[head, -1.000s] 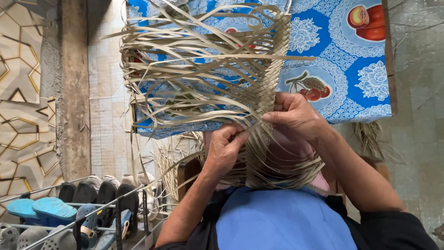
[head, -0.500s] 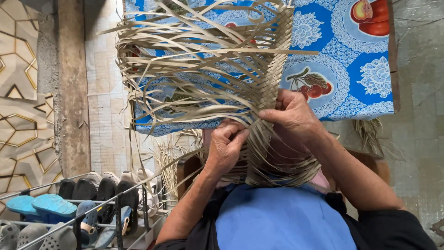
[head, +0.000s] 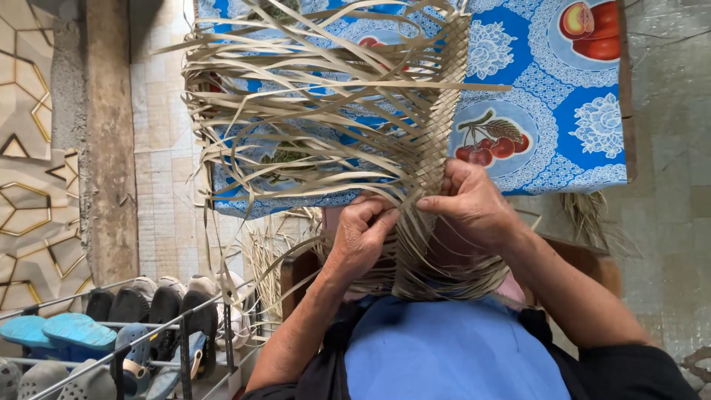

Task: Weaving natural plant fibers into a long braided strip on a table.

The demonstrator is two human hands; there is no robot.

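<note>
Both hands (head: 415,222) grip woven strips (head: 433,133), mat above.

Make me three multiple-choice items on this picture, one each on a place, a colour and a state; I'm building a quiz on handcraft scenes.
1. Where does the shoe rack stand?
A. at the lower left
B. at the upper right
C. on the tablecloth

2. What is the main colour of the fruit-printed tablecloth?
A. green
B. blue
C. black

3. What state is the woven strip work in?
A. rolled up and tied
B. lying untouched on the floor
C. partly woven, with loose strips fanning out

Answers: 1 A, the rack of shoes fills the lower left corner. 2 B, blue shows between the white lace patterns and fruit. 3 C, a plaited band runs above the left hand and right hand, which pinch it, while many strip ends splay free.
</note>
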